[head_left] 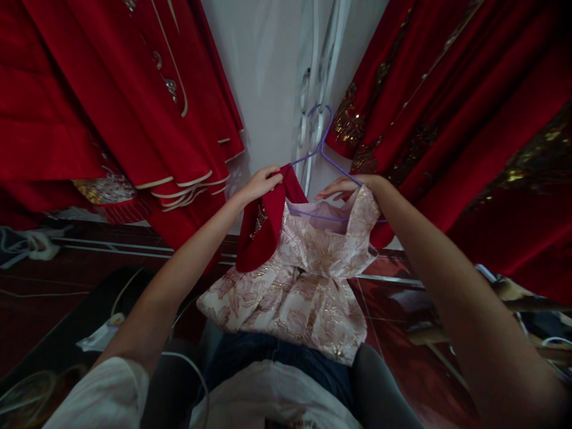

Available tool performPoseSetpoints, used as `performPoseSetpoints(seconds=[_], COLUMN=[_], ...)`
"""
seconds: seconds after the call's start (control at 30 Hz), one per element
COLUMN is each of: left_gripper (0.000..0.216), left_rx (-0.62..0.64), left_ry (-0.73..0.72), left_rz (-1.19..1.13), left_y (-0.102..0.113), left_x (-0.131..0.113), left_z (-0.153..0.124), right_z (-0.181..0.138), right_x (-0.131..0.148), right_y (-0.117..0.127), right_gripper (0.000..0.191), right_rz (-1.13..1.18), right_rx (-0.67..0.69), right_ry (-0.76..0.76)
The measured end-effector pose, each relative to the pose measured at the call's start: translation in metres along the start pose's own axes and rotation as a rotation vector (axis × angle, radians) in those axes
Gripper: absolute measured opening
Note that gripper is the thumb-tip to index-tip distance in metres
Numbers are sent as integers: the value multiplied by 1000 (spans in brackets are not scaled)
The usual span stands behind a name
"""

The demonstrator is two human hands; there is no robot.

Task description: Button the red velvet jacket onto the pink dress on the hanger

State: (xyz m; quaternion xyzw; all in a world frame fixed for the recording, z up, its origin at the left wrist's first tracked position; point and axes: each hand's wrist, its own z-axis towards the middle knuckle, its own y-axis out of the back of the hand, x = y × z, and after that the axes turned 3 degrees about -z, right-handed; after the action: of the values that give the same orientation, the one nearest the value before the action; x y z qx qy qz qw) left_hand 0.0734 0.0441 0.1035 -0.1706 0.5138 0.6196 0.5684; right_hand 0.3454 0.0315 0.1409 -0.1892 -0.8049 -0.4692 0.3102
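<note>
A small pink dress with gold floral pattern (295, 292) hangs on a purple wire hanger (322, 156) in front of me. A red cloth piece (264, 229) drapes over the dress's left shoulder. My left hand (261, 183) is closed, pinching the top of the red cloth near the hanger's left arm. Resting on the hanger's right arm at the dress's right shoulder, my right hand (346, 186) has its fingers stretched flat along the wire.
Red garments with cream trim (147, 119) hang at the left; red garments with gold sequins (447, 119) hang at the right. A white wall (263, 65) shows between them. Dark red tiled floor (393, 298) lies below, with white cables (27, 244) at left.
</note>
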Motion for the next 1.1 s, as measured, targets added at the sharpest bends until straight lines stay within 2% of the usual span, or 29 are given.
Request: performPoseSetpoints(seconds=[0.1, 0.3, 0.47, 0.67, 0.77, 0.93, 1.03, 1.1], left_gripper=[11, 14, 15, 17, 18, 18, 16, 17], left_rx=[4, -13, -13, 70, 109, 107, 97, 95], left_ry=[99, 182, 210, 219, 231, 229, 227, 230], left_rz=[-98, -199, -229, -239, -225, -244, -250, -254], left_y=[9, 16, 18, 33, 38, 38, 35, 33], left_x=[3, 6, 3, 4, 6, 9, 6, 3], left_z=[-1, -1, -3, -2, 0, 2, -1, -4], right_z=[-1, -16, -19, -5, -6, -17, -16, -10], right_x=[1, 10, 18, 11, 12, 20, 19, 14], right_y=[-12, -21, -27, -39, -42, -38, -34, -30], right_gripper=[24, 35, 38, 51, 50, 34, 25, 25], right_rz=[16, 19, 14, 90, 124, 80, 9, -23], right_rx=[35, 145, 209, 317, 231, 47, -155, -265], right_ry=[10, 38, 63, 182, 160, 92, 129, 167])
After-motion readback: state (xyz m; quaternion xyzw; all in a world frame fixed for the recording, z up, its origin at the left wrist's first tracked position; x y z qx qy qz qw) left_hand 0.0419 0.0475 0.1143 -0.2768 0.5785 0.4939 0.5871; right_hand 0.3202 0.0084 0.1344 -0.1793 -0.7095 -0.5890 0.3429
